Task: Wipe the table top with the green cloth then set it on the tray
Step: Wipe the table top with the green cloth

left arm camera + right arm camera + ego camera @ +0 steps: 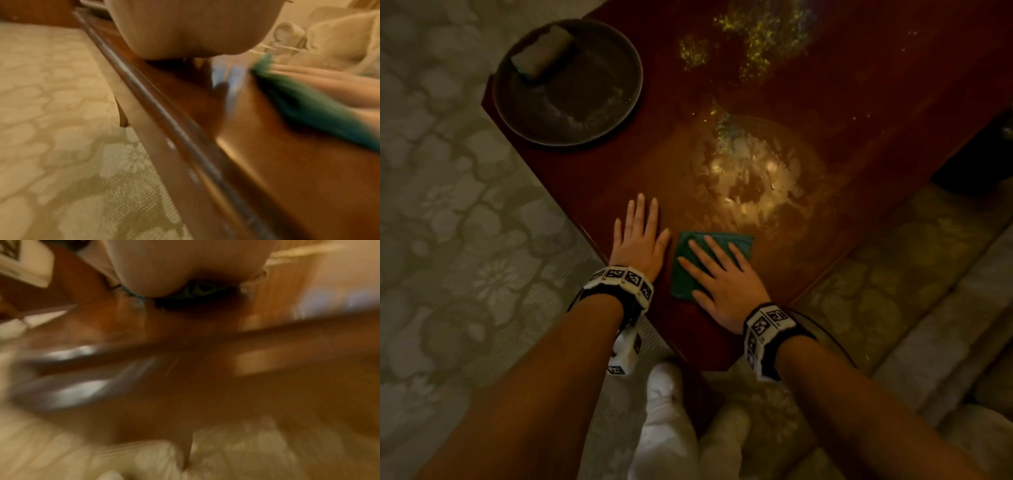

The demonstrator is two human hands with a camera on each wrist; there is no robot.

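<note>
A folded green cloth (736,245) lies flat on the dark red-brown table top (859,192) near its front corner. My right hand (717,274) presses on the cloth with straight, spread fingers. My left hand (641,236) rests flat on the bare wood just left of the cloth, fingers straight. In the left wrist view the green cloth (304,104) shows blurred at the right under the other hand. A round dark tray (599,116) stands at the table's far left corner. The right wrist view is smeared by motion; only my palm (185,269) and wood show.
A pale sponge-like block (541,48) lies in the tray. Wet or shiny patches (750,171) and yellow-green specks (756,41) cover the table's middle and far part. Patterned carpet (448,205) surrounds the table. My feet in white socks (664,387) stand below the table's corner.
</note>
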